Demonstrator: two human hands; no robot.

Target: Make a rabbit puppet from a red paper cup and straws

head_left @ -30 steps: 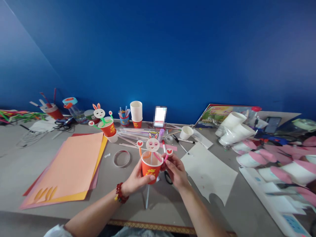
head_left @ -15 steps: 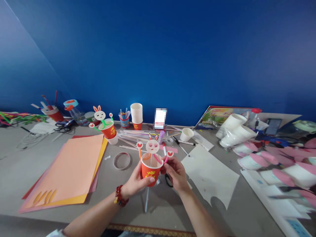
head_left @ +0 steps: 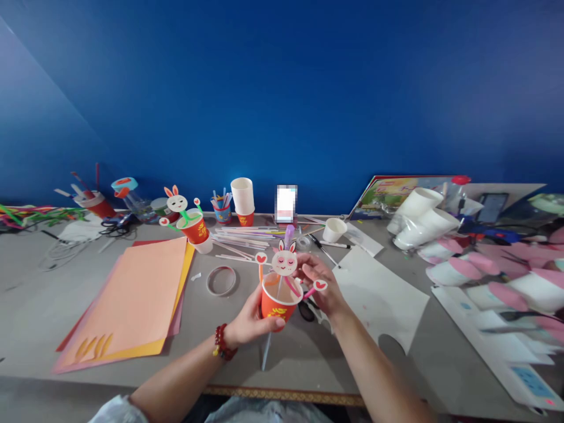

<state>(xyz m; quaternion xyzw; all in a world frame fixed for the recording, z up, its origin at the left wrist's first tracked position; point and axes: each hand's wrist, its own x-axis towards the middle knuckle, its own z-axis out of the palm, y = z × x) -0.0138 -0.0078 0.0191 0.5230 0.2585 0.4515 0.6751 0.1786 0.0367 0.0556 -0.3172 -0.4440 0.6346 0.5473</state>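
My left hand (head_left: 251, 320) is wrapped round a red paper cup (head_left: 277, 308) with a white rim and yellow print, thumb across its front. A paper rabbit face (head_left: 284, 262) with pink cheeks stands above the cup's mouth. From the rim bend an orange arm and a pink arm, tipped with a left heart disc (head_left: 261, 258) and a right heart disc (head_left: 320, 285). A thin pale stick (head_left: 266, 352) sticks out below the cup. Just right of the rabbit face is my right hand (head_left: 324, 285), its fingers curved and apart, fingertips partly behind the face.
Coloured paper sheets (head_left: 127, 294) and a tape roll (head_left: 221, 281) lie left. A second rabbit cup (head_left: 194, 229) stands behind them. Black-handled scissors (head_left: 306, 311) and white paper (head_left: 379, 299) lie right, beyond them several pink-and-white cups (head_left: 453, 270). Sticks (head_left: 242, 237) lie at the back.
My right hand has let go of the pink arm's side of the cup and risen beside the rabbit face. The cup in my left hand has shifted slightly right in view.
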